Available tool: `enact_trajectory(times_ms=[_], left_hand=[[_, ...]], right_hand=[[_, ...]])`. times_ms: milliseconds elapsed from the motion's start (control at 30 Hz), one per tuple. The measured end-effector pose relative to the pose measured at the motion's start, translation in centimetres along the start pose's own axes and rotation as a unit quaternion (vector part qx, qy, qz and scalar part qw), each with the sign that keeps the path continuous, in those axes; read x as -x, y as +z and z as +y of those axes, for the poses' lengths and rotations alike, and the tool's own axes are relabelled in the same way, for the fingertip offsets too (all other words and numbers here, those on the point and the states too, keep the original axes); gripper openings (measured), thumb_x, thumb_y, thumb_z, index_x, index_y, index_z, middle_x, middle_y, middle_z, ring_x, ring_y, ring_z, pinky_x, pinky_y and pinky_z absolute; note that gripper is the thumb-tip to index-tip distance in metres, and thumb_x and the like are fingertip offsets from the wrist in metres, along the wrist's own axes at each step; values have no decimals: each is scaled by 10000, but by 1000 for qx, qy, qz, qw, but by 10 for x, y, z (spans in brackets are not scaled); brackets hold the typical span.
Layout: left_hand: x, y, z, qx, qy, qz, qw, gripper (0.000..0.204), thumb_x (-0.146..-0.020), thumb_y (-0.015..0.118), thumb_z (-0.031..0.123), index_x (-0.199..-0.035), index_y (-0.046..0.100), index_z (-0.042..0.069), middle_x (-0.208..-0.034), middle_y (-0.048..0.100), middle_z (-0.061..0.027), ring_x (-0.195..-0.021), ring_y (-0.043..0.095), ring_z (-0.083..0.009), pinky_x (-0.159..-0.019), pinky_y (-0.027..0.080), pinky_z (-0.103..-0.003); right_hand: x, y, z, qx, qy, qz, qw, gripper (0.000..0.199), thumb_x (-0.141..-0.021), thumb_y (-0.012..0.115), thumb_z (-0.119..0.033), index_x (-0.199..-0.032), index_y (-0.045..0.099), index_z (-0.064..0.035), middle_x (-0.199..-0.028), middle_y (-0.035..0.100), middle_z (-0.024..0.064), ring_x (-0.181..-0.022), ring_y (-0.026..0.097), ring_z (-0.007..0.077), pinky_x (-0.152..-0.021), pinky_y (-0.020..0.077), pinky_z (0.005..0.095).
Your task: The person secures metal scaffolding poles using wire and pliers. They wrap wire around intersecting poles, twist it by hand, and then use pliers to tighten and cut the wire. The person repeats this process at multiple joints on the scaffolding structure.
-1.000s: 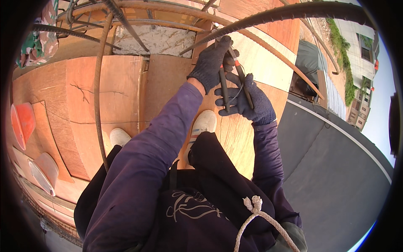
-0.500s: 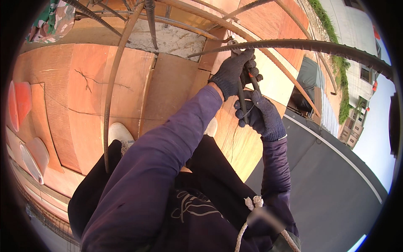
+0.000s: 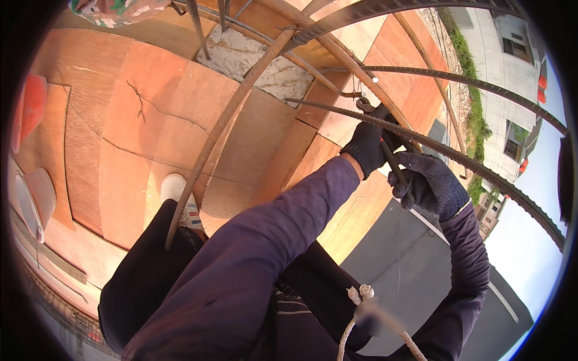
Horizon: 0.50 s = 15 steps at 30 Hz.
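My left hand [image 3: 368, 139], in a dark knit glove, is closed round the upper part of dark-handled pincers [image 3: 391, 159]. Their rounded metal head pokes out above it, close to a rebar end with a bit of wire on it. My right hand [image 3: 438, 185], gloved alike, is curled round the lower handles. Thin wires [image 3: 397, 234] hang below this hand. A ribbed rebar [image 3: 385, 124] crosses in front of my left fingers and hides part of them. Another rusty rebar [image 3: 379, 90] slants down just beyond the pincers.
Several bent rebars [image 3: 223, 120] arch around me over plywood boards [image 3: 144, 114]. A concrete patch [image 3: 259, 63] lies at the far middle. Red and pale cone-like things [image 3: 35, 111] stand at far left. A grey surface [image 3: 385, 253] drops away at right, with buildings [image 3: 500, 60] beyond.
Both hands and the pincers have shifted right and a little down in view. The right arm is more bent outward. The whole view has turned, and the ribbed rebar now crosses before my left hand.
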<state>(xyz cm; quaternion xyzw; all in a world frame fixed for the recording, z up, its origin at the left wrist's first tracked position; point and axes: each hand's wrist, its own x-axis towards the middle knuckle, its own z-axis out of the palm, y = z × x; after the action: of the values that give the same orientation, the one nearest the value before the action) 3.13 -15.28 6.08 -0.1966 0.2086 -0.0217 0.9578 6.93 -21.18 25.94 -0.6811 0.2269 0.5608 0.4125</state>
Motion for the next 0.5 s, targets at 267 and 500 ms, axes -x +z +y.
enact_trajectory(times_ms=[267,500], left_hand=[[20,-1,19,-18,-15,-56,998,244,-1076,572,346,-1031,561,106,-902,595,-46,-826,647,-196,-807,604,-388],[28,-5,22,-140,-41,105,984,268,-1092,535,340,-926,519,130,-689,499,-6,-534,492,-169,-597,513,-390]], right_hand=[[-10,6,35,-138,6,-32,990,479,-1003,677,-373,-1277,586,9,-968,660,129,-717,622,158,-526,481,291],[-35,5,117,37,-102,64,992,663,-982,743,-440,-1376,553,57,-1094,693,155,-893,709,226,-748,604,354]])
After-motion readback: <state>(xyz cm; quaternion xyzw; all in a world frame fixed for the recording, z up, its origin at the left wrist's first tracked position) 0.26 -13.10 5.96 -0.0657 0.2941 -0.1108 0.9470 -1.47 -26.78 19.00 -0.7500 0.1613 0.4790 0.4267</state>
